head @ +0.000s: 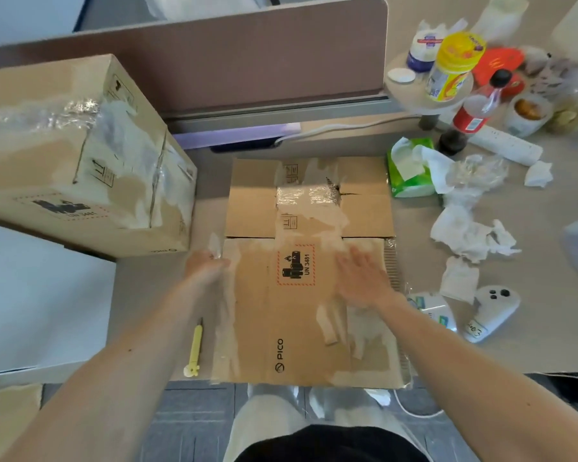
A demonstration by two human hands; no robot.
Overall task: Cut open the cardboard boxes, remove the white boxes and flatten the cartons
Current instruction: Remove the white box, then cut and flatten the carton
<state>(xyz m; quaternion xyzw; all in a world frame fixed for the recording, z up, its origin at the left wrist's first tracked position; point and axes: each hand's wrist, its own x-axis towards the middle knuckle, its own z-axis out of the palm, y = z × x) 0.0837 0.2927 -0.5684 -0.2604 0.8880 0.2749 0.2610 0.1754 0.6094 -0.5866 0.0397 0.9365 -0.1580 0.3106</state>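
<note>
So that the flattened brown cardboard carton (301,311) lies flat on the pale bench (474,356), right hand (361,278) presses it spread-fingered; left hand (207,263) grips its 9 o'clock edge

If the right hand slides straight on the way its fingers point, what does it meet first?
Probably the clear tape patch on the far flaps of the flattened carton. The right hand points away and slightly left; nothing upright stands in that line before the desk partition, though depth is unclear.
</note>
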